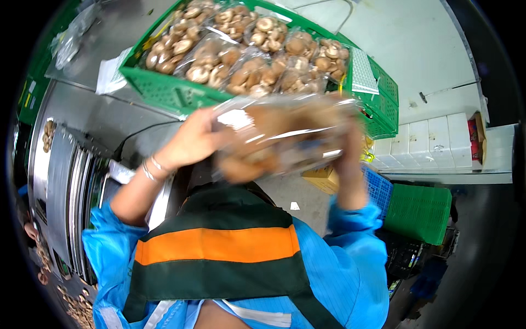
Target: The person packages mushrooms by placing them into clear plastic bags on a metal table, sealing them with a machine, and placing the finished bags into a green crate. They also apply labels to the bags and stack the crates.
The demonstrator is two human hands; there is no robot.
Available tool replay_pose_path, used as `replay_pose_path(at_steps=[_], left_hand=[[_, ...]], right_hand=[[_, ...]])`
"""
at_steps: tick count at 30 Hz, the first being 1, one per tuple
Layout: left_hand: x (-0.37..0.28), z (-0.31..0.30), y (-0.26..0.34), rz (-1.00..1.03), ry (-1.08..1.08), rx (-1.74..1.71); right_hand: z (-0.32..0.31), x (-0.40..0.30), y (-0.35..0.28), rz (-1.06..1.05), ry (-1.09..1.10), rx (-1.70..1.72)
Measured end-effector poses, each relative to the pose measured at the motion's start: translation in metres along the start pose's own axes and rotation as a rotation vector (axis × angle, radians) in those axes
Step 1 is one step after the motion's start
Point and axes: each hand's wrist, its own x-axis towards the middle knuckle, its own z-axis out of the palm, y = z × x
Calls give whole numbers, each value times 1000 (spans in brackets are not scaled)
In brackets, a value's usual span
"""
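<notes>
Between my two hands is a clear plastic bag of mushrooms (283, 131), blurred by motion and close to the camera. My left hand (197, 137) grips its left end, the thumb pressed against the film. At the right end my right hand (349, 144) holds on, smeared and partly behind the bag. Just beyond stands a green plastic crate (176, 96) filled with several bagged portions of brown mushrooms (254, 74). The held bag covers part of the crate's near right side.
Left of me stands a metal machine (61, 177), with loose mushrooms (78, 306) below it and another person's hand (31, 231) at the edge. White boxes (435, 144), a blue crate (376, 189) and a green crate (419, 211) lie right. A black cable (144, 130) crosses the metal surface.
</notes>
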Motion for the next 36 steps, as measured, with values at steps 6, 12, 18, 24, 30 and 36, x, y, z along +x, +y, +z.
replay_pose_path(at_steps=[6, 12, 18, 24, 30, 36], left_hand=[[189, 55, 38, 778, -203, 672], [268, 89, -33, 711, -289, 944], [258, 71, -34, 733, -251, 931], [255, 61, -27, 647, -345, 1007], [260, 62, -43, 666, -290, 967], [251, 59, -39, 659, -397, 1009]], right_hand=[[-184, 99, -115, -102, 43, -375], [-172, 155, -97, 105, -271, -749], [-138, 212, -25, 207, -580, -1122], [-125, 213, 45, 251, -487, -1339], [-106, 191, 65, 133, 213, -1434], [-70, 116, 82, -64, 245, -1390]])
